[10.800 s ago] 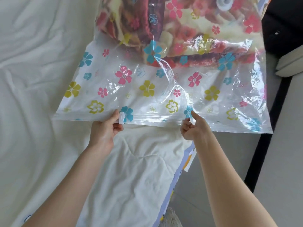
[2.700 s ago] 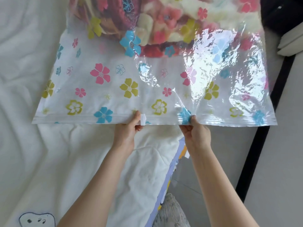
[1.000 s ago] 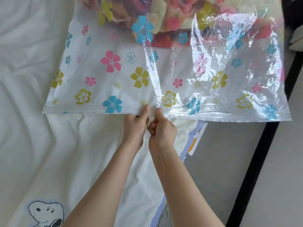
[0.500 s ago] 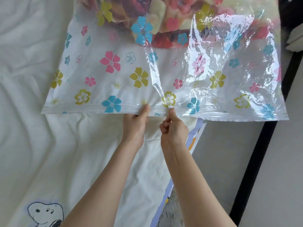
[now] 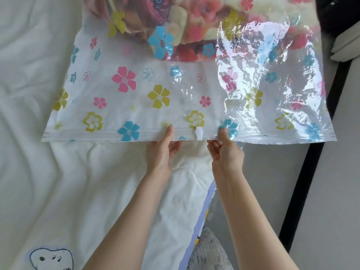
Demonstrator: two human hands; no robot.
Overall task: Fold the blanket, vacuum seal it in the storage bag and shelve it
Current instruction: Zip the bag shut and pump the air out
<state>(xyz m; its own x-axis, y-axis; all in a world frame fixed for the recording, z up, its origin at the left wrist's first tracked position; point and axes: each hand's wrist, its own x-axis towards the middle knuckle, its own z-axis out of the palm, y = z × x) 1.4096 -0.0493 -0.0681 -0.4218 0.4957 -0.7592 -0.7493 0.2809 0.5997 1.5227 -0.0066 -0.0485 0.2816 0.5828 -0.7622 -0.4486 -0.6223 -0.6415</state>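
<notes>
Left hand [image 5: 162,151] and right hand [image 5: 226,152] pinched the bag [image 5: 136,106] near edge, white clip [image 5: 199,134] between them.

Beyond my hands, the blanket [image 5: 187,20] inside the bag [image 5: 136,90] runs off the top edge, so I cannot see its far end or how it is folded. Glare on the bag ahead of my right hand [image 5: 226,152] washes out what lies under it. The fingers of my left hand [image 5: 161,152] curl beneath the bag's near edge and are mostly hidden. I cannot tell whether the seal is closed on either side of the white clip [image 5: 199,134] between my hands. Near my left elbow, a cartoon print [image 5: 51,259] on the bed [image 5: 39,172] is cut off by the bottom edge. A dark object [image 5: 339,14] far right of my hands is cropped at the corner.
</notes>
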